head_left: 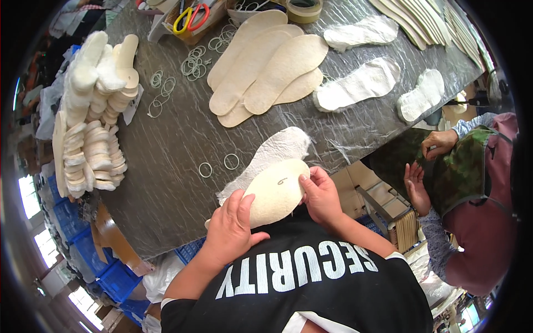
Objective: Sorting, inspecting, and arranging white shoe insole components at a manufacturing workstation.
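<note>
Centre frame: the cream, oval fibreboard insole [276, 192] runs lower-left to upper-right, left hand [233, 227] clamped on its near end, right hand [320, 194] pinching the far edge.

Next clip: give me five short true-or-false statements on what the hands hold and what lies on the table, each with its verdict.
1. Both hands hold one cream insole. True: the left hand grips its near end and the right hand pinches its far edge; the insole sits between them.
2. A white fleecy insole piece lies under the held insole. True.
3. The scissors are in the right hand. False: they lie in a tray at the table's far edge.
4. The table holds no rubber bands. False: rubber bands are scattered on it.
5. The stacked insoles stand at the table's right edge. False: they stand at its left.
</note>
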Demonstrator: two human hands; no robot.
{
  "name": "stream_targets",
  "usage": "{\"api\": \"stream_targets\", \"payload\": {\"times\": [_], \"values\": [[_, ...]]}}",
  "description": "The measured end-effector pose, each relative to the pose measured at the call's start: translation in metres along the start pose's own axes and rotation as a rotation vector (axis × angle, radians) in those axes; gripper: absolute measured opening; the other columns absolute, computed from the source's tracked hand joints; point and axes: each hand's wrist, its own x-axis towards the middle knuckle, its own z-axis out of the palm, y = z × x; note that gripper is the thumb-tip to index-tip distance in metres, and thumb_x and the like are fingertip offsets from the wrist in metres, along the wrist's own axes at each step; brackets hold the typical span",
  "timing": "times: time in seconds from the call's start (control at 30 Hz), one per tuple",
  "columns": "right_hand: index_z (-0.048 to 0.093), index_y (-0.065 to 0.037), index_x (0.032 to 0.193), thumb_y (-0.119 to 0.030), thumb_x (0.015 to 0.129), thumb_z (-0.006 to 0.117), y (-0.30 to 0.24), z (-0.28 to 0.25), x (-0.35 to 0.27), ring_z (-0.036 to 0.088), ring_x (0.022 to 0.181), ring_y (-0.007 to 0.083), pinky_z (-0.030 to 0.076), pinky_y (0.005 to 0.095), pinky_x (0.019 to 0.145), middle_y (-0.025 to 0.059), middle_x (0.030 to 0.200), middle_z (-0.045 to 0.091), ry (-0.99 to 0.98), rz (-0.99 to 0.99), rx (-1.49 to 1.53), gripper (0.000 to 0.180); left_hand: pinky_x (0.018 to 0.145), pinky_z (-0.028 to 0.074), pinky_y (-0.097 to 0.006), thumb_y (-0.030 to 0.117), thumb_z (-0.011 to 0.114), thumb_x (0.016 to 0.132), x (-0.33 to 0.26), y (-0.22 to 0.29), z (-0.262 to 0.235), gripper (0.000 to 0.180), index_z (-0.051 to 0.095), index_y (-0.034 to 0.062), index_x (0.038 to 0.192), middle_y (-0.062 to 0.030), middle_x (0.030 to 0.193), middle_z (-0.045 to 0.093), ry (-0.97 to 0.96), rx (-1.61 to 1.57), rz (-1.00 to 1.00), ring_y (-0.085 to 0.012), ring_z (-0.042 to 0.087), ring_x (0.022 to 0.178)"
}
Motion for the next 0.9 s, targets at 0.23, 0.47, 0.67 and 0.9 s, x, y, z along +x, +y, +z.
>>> {"api": "stream_targets", "payload": {"times": [0.23, 0.47, 0.67, 0.9], "values": [[0.053, -0.002, 0.109, -0.011, 0.095, 0.051, -0.007, -0.011, 0.004, 0.056, 0.066, 0.0073, 0.048, 0.0214, 0.058, 0.0033, 0.084, 0.060, -0.258, -0.050, -0.285, 0.017, 0.085, 0.046, -0.040, 0.021, 0.081, 0.055, -0.014, -0.013, 0.016, 0.061, 0.046, 0.0030, 0.102, -0.0186, 0.114, 0.046, -0.021, -0.241, -0.193, -0.0349, 0.053, 0.102], [0.055, -0.005, 0.110, -0.012, 0.090, 0.054, -0.048, -0.029, 0.043, 0.052, 0.065, 0.0057, 0.044, 0.0191, 0.057, -0.0002, 0.086, 0.058, 0.013, -0.279, -0.683, 0.021, 0.089, 0.043, -0.036, 0.023, 0.078, 0.067, -0.041, -0.042, -0.017, 0.051, 0.048, 0.0018, 0.102, -0.0170, 0.110, 0.047, 0.401, -0.556, -0.323, -0.0304, 0.052, 0.100], [0.055, -0.005, 0.100, -0.009, 0.091, 0.053, -0.032, -0.038, 0.053, 0.049, 0.060, 0.0039, 0.039, 0.0176, 0.051, -0.0018, 0.075, 0.054, -0.068, -0.298, -0.695, 0.010, 0.086, 0.041, -0.038, 0.015, 0.075, 0.069, -0.103, -0.125, -0.112, 0.047, 0.044, 0.0017, 0.101, -0.0145, 0.102, 0.045, 1.209, -0.116, -0.514, -0.0286, 0.048, 0.095], [0.056, -0.002, 0.096, -0.007, 0.089, 0.055, -0.030, -0.034, 0.059, 0.050, 0.058, 0.0052, 0.040, 0.0192, 0.050, -0.0011, 0.074, 0.054, -0.079, -0.338, -0.794, 0.009, 0.085, 0.044, -0.042, 0.035, 0.068, 0.077, -0.145, -0.260, -0.225, 0.049, 0.050, -0.0030, 0.103, -0.0188, 0.101, 0.055, 1.215, 0.288, -0.908, -0.0351, 0.054, 0.094]]}}
